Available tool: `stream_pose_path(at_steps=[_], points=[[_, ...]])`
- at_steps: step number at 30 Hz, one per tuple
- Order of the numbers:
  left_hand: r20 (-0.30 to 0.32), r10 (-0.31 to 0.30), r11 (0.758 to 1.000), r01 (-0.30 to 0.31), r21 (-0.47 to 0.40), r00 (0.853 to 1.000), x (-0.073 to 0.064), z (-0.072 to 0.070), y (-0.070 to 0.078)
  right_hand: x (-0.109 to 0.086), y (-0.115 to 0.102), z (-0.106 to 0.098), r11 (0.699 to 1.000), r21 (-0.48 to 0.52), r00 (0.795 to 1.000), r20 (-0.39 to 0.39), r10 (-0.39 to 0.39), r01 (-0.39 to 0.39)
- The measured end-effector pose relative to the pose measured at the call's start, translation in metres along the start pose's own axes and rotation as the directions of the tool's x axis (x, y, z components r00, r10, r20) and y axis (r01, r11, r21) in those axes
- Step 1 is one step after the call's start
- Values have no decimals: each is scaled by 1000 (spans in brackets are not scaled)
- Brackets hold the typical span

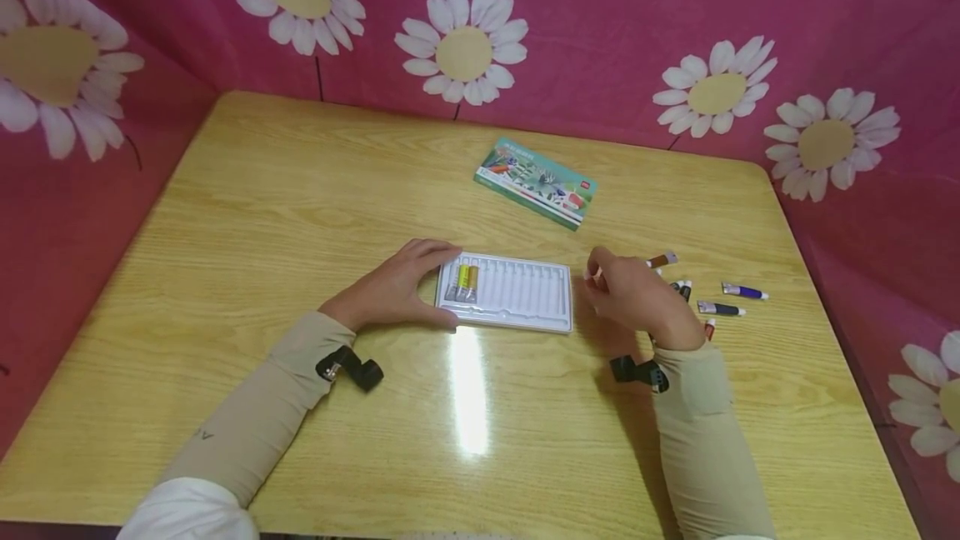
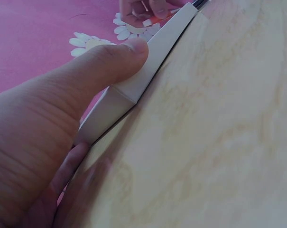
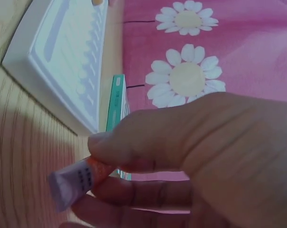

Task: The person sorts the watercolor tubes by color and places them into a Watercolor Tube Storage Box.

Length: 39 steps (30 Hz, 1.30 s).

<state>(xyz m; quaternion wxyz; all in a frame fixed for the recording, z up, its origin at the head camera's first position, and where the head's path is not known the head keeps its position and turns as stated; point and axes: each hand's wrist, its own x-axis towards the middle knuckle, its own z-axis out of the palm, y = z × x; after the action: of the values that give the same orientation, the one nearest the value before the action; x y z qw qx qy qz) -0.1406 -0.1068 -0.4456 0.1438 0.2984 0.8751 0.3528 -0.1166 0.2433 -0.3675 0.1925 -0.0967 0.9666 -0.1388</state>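
A white plastic tray (image 1: 521, 290) with narrow slots lies mid-table. My left hand (image 1: 397, 286) holds its left end, the thumb (image 2: 126, 59) along the near side and the fingers at the far corner. Several paint tubes fill the leftmost slots, among them a yellow tube (image 1: 462, 277) and an ochre tube (image 1: 472, 277); the other slots are bare. Just right of the tray, my right hand (image 1: 633, 294) pinches an orange paint tube (image 3: 74, 183) between thumb and fingers. Its grey crimped end sticks out in the right wrist view, and its white cap shows in the left wrist view.
Behind the tray lies a green illustrated box (image 1: 536, 183). Loose tubes lie right of and under the right hand: brown (image 1: 662, 260), purple (image 1: 745, 291), dark (image 1: 722, 308) and red (image 1: 709, 329). A pink flowered cloth (image 1: 585, 32) hangs behind the table.
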Motion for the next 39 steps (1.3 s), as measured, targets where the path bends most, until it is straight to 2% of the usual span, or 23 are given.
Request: stream_pose_path(at_steps=[7,11,16,23,30,39], points=[[3,-2,1000,2,8,1000,2,1,-3,5,-6,5,996,-34,984,-158,-88,84],[5,7,1000,-7,5,1000,3,1,-3,8,-13,8,997,-19,974,-211,-78,75],[11,6,1000,-6,7,1000,4,0,-3,17,-24,15,997,51,976,-213,-46,58],[4,2,1000,-2,1,1000,3,0,-6,25,-37,21,995,83,971,-235,-34,55],[6,5,1000,-5,-22,1000,2,2,-6,31,-54,29,976,149,967,-220,-127,162],[2,-4,1000,4,-10,1000,1,1,-4,39,-82,39,942,272,970,-194,-144,195]])
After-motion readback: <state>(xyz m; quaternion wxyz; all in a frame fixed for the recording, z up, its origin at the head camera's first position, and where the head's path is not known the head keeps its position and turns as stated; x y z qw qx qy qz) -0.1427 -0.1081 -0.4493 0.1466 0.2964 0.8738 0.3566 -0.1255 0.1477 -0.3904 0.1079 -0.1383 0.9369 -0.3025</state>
